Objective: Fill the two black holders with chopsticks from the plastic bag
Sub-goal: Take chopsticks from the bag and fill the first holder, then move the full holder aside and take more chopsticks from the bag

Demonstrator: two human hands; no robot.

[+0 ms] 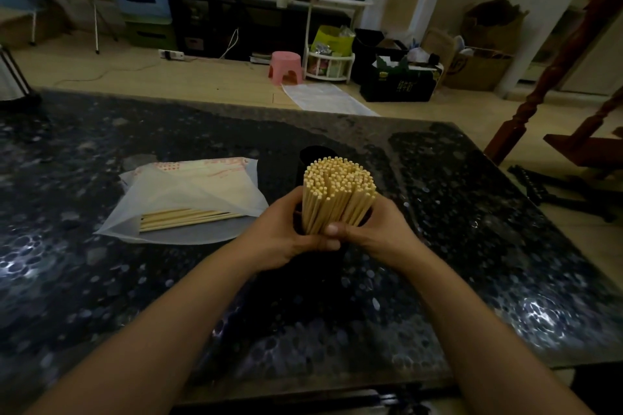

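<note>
both hands, left hand (286, 229) and right hand (374, 229), curl round one upright bundle of chopsticks (337, 195), thumbs overlapping in front.

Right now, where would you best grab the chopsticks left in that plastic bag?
Pinch the chopsticks at their near ends, which poke toward the plastic bag's open mouth on its right side. They lie flat, pointing left to right, so come in low from the right and slide them out lengthwise. Both hands are busy around the upright bundle.
</note>
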